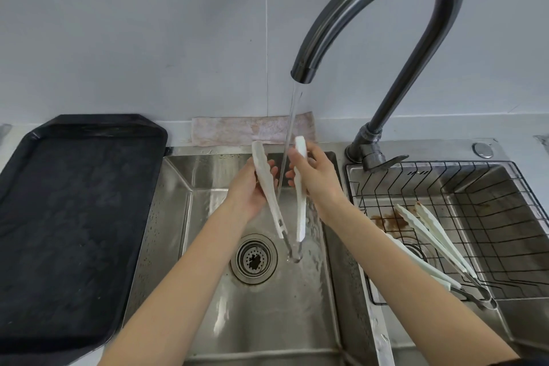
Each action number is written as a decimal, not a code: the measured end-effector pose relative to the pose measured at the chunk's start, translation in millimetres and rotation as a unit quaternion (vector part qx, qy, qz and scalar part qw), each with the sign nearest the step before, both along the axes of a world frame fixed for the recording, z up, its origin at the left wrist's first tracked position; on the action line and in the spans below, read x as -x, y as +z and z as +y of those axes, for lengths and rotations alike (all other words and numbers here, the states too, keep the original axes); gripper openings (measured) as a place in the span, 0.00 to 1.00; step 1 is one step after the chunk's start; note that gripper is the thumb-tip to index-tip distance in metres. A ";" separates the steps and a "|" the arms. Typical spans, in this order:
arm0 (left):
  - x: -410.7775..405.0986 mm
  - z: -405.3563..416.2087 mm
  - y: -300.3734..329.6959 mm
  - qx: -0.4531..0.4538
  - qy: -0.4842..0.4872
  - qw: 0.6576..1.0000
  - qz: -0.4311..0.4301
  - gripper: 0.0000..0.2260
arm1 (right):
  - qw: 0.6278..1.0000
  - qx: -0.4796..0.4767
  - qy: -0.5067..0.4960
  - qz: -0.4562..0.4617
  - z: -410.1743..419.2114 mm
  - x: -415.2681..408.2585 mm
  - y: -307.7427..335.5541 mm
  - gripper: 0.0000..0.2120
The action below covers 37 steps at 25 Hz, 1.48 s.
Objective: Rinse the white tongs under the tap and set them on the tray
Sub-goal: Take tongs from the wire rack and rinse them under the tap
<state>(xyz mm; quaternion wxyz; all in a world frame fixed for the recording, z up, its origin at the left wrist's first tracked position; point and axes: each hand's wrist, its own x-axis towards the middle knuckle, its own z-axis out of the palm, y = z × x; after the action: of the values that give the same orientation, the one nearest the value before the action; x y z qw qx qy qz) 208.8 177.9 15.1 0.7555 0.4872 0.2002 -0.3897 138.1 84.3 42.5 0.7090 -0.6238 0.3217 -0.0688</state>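
White tongs (269, 184): matt plastic arms, bare metal at hinge end. Curved dark tap (383, 6): polished metal, glossy. Steel sink basin (178, 217): brushed stainless, wet sheen. Black rectangular tray (74, 217): matt, faintly mottled surface. Black wire rack (490, 217): thin coated metal. Pale folded cloth (237, 131): soft, rough weave.

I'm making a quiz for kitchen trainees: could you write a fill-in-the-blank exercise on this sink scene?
1. Both hands hold the white tongs spread apart under the running ____.
2. The black tray sits to the ____ of the sink.
3. The left hand grips one arm of the tongs; the right hand grips the ____ arm.
4. More tongs lie in the wire ____ in the right basin.

Missing words: tap; left; other; basket
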 end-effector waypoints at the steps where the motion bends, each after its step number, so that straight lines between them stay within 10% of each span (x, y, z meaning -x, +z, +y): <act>1: 0.0 3.7 -3.7 0.002 -0.002 1.000 0.007 0.09 | 0.999 0.036 0.023 -0.002 2.8 -1.7 3.5 0.07; 5: 7.6 10.9 -15.3 0.009 -0.061 0.998 0.024 0.28 | 0.995 0.093 0.022 -0.019 13.3 -13.5 10.4 0.10; 37: 17.8 128.4 36.2 -0.072 0.014 0.980 -0.185 0.19 | 0.977 0.136 0.133 0.101 68.6 -0.7 13.1 0.17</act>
<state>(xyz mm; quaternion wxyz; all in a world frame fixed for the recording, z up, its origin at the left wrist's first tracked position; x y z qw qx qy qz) 191.0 306.3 51.3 0.7480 0.6011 0.0911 -0.2663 138.8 152.9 55.6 0.5841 -0.7555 0.2931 0.0461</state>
